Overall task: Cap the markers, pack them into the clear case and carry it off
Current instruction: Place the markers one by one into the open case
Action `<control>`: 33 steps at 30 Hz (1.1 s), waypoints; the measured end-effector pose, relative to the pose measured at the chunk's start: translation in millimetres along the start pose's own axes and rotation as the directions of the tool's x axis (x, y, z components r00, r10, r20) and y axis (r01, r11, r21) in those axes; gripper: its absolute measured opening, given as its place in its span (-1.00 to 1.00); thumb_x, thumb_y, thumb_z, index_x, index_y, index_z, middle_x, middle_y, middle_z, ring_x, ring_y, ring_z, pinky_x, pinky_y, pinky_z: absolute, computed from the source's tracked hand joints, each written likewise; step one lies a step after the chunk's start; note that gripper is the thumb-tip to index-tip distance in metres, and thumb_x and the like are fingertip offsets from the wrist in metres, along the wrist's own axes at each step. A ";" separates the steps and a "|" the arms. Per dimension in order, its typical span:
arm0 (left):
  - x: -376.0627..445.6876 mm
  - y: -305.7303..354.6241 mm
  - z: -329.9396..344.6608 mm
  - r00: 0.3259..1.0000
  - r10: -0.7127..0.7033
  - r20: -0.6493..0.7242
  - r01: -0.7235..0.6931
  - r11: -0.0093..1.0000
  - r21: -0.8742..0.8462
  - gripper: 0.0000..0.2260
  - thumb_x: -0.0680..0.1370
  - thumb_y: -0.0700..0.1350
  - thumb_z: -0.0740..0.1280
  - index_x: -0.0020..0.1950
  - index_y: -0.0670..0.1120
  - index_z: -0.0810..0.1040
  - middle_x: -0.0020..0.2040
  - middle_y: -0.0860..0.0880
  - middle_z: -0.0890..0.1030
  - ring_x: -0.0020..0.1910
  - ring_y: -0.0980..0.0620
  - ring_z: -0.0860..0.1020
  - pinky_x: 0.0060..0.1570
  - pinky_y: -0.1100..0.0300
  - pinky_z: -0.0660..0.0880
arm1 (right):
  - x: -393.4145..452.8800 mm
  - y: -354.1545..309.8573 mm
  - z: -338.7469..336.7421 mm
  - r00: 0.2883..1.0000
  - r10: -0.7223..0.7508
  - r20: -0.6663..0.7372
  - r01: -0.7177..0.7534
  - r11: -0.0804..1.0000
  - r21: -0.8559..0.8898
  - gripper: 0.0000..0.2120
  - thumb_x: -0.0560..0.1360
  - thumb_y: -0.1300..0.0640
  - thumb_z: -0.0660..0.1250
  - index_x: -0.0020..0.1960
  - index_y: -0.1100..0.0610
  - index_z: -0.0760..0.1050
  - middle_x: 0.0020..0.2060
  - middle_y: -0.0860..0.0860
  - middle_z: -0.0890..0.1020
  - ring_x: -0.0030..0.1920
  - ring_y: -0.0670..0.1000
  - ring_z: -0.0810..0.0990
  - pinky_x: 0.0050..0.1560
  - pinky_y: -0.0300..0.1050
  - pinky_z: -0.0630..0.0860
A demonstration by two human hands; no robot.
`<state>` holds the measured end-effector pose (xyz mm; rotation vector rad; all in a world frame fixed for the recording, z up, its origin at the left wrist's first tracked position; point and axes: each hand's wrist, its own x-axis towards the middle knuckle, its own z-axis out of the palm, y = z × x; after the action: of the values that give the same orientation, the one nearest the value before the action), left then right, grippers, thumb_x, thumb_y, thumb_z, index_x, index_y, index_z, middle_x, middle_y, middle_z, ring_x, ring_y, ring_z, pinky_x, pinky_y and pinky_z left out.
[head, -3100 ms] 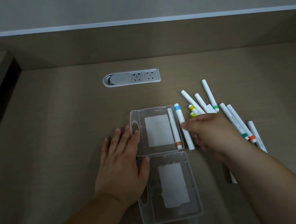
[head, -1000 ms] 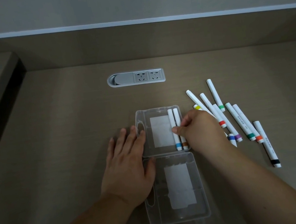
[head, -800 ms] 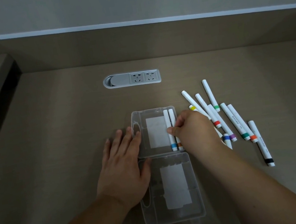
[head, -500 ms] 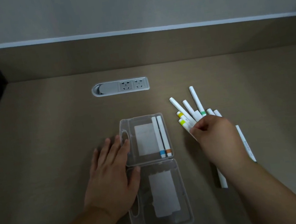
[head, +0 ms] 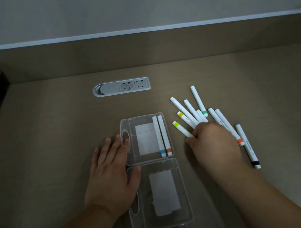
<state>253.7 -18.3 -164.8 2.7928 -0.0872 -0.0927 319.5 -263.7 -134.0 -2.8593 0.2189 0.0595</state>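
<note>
Markers with blue (head: 162, 152) and orange (head: 169, 151) bands are now lying in the clear case (head: 142, 118); right hand (head: 213, 143), having left it, is pinching a lime-banded marker (head: 182, 131) among the loose pile, left hand (head: 111, 170) pressing flat, fingers spread, on the case edge

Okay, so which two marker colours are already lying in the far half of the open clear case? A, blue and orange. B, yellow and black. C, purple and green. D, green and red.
A: the two markers lying side by side along the right wall of the clear case carry a blue band and an orange band at their near ends.
</note>
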 end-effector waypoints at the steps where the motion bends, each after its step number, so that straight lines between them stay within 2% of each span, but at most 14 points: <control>1: 0.3 0.3 -0.3 1.000 -0.001 0.000 0.001 1.000 -0.001 -0.35 0.53 0.32 -0.12 0.59 0.14 -0.11 0.62 0.11 -0.04 0.59 0.13 -0.21 0.57 -0.05 -0.13 | 1.2 -3.0 1.2 1.000 -0.004 0.008 0.004 1.000 -0.009 -0.81 0.51 -0.06 0.31 -0.10 0.05 0.59 -0.23 0.00 0.60 -0.23 0.05 0.58 -0.29 -0.16 0.44; 3: 0.9 0.6 -0.9 1.000 -0.006 0.004 0.006 1.000 -0.004 -0.34 0.52 0.32 -0.12 0.59 0.14 -0.11 0.62 0.11 -0.04 0.59 0.12 -0.21 0.57 -0.06 -0.12 | 4.3 -6.1 2.6 1.000 0.010 0.028 -0.011 0.999 0.038 -0.81 0.51 -0.05 0.32 -0.11 0.05 0.61 -0.26 -0.01 0.62 -0.24 0.04 0.59 -0.25 -0.14 0.51; 5: 0.8 0.4 -1.0 1.000 -0.007 0.009 0.007 1.000 0.003 -0.33 0.52 0.33 -0.12 0.59 0.14 -0.12 0.62 0.11 -0.05 0.58 0.13 -0.22 0.57 -0.06 -0.12 | 7.2 -7.3 -1.7 0.994 0.062 0.086 -0.082 0.965 0.251 -0.82 0.49 -0.04 0.38 -0.14 0.06 0.64 -0.30 -0.04 0.64 -0.24 -0.01 0.61 -0.17 -0.09 0.57; 6: 0.5 0.2 -0.7 1.000 -0.007 0.008 0.007 1.000 0.002 -0.33 0.52 0.33 -0.11 0.59 0.14 -0.11 0.62 0.11 -0.05 0.58 0.13 -0.22 0.57 -0.06 -0.12 | 8.4 -7.3 -4.7 0.983 0.099 0.153 -0.155 0.896 0.415 -0.82 0.48 -0.03 0.41 -0.15 0.07 0.65 -0.34 -0.06 0.64 -0.26 -0.04 0.61 -0.18 -0.09 0.56; 8: -0.3 0.2 -0.6 1.000 -0.009 0.005 0.009 1.000 -0.006 -0.33 0.52 0.33 -0.10 0.59 0.13 -0.08 0.62 0.10 -0.03 0.59 0.13 -0.21 0.57 -0.05 -0.12 | 5.7 -10.1 -13.7 0.911 0.094 0.401 -0.378 0.577 0.724 -0.83 0.48 0.04 0.44 -0.19 0.13 0.62 -0.46 -0.06 0.55 -0.44 -0.08 0.49 -0.39 -0.17 0.39; 10: -0.1 0.7 -0.5 1.000 -0.007 0.005 0.007 1.000 -0.004 -0.34 0.53 0.32 -0.09 0.59 0.13 -0.07 0.62 0.10 -0.03 0.59 0.11 -0.20 0.57 -0.05 -0.12 | 2.1 -13.1 -20.0 0.805 -0.072 0.589 -0.567 0.195 0.800 -0.85 0.52 0.13 0.39 -0.19 0.15 0.55 -0.50 -0.03 0.33 -0.53 -0.09 0.25 -0.51 -0.21 0.11; 12: -0.2 0.9 -0.8 1.000 -0.004 0.002 0.005 1.000 -0.012 -0.33 0.53 0.32 -0.09 0.60 0.12 -0.06 0.62 0.10 -0.03 0.59 0.11 -0.19 0.57 -0.06 -0.12 | -0.5 -15.7 -21.7 0.752 -0.221 0.621 -0.632 0.026 0.775 -0.88 0.54 0.14 0.33 -0.16 0.14 0.53 -0.48 -0.03 0.24 -0.52 -0.10 0.15 -0.50 -0.20 0.00; 16: -0.1 0.5 -0.5 1.000 -0.002 -0.004 0.001 1.000 -0.016 -0.33 0.53 0.31 -0.07 0.61 0.11 -0.06 0.62 0.10 -0.02 0.59 0.12 -0.19 0.57 -0.06 -0.11 | -3.6 -21.5 -18.2 0.768 -0.333 0.547 -0.576 0.014 0.817 -0.86 0.58 0.12 0.25 -0.10 0.16 0.52 -0.47 0.02 0.31 -0.50 -0.07 0.17 -0.47 -0.16 0.00; 19: 0.2 0.1 -0.2 1.000 0.001 -0.008 -0.001 1.000 -0.019 -0.34 0.53 0.30 -0.05 0.61 0.11 -0.02 0.62 0.09 0.00 0.59 0.11 -0.18 0.57 -0.06 -0.10 | -2.9 -26.3 -15.1 0.790 -0.345 0.507 -0.534 0.019 0.845 -0.86 0.58 0.12 0.26 -0.04 0.19 0.50 -0.47 0.06 0.47 -0.54 -0.07 0.22 -0.55 -0.23 0.11; 22: 0.1 0.3 -0.1 1.000 0.001 -0.009 -0.001 1.000 -0.016 -0.33 0.53 0.31 -0.06 0.60 0.10 -0.04 0.62 0.09 0.00 0.59 0.11 -0.18 0.57 -0.06 -0.11 | -2.2 -30.4 -14.3 0.788 -0.368 0.495 -0.532 -0.002 0.847 -0.88 0.56 0.13 0.27 0.01 0.17 0.52 -0.25 0.17 0.69 -0.56 -0.08 0.33 -0.55 -0.28 0.30; 25: 0.4 -0.1 0.0 1.000 0.003 -0.007 -0.003 1.000 -0.017 -0.33 0.54 0.31 -0.05 0.61 0.10 -0.03 0.62 0.08 0.00 0.59 0.10 -0.17 0.57 -0.06 -0.11 | 0.3 -33.4 -15.6 0.771 -0.402 0.494 -0.566 -0.075 0.821 -0.86 0.57 0.15 0.24 0.04 0.15 0.54 -0.02 0.26 0.70 -0.52 -0.04 0.49 -0.48 -0.24 0.44; 28: 0.8 -0.3 -0.5 1.000 -0.002 -0.002 0.002 1.000 -0.014 -0.33 0.53 0.32 -0.07 0.60 0.11 -0.05 0.62 0.10 -0.02 0.59 0.11 -0.18 0.57 -0.05 -0.13 | 3.6 -34.4 -17.2 0.775 -0.391 0.496 -0.580 -0.129 0.805 -0.76 0.62 0.20 0.15 0.19 0.22 0.53 0.03 0.28 0.67 -0.41 0.02 0.59 -0.40 -0.18 0.51; 30: 0.3 -0.1 -0.7 1.000 -0.002 0.003 0.002 1.000 -0.004 -0.33 0.53 0.33 -0.09 0.60 0.12 -0.08 0.63 0.11 -0.04 0.59 0.12 -0.21 0.57 -0.04 -0.15 | 5.5 -35.0 -15.9 0.805 -0.335 0.490 -0.536 -0.053 0.843 -0.75 0.63 0.27 0.15 0.21 0.22 0.55 0.02 0.26 0.69 -0.34 0.05 0.62 -0.35 -0.15 0.57; 33: 0.5 0.5 -1.1 1.000 0.001 0.000 -0.001 1.000 -0.011 -0.33 0.53 0.32 -0.07 0.61 0.12 -0.04 0.63 0.10 -0.02 0.59 0.10 -0.19 0.57 -0.05 -0.14 | 10.2 -41.4 -12.3 0.861 -0.238 0.450 -0.403 0.220 0.888 -0.80 0.60 0.31 0.24 0.16 0.14 0.55 -0.01 0.17 0.72 -0.24 0.12 0.68 -0.18 0.01 0.64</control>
<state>254.3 -18.4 -163.6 2.7822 -0.0876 -0.0929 336.3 -229.1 -111.7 -1.3943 0.1955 0.5066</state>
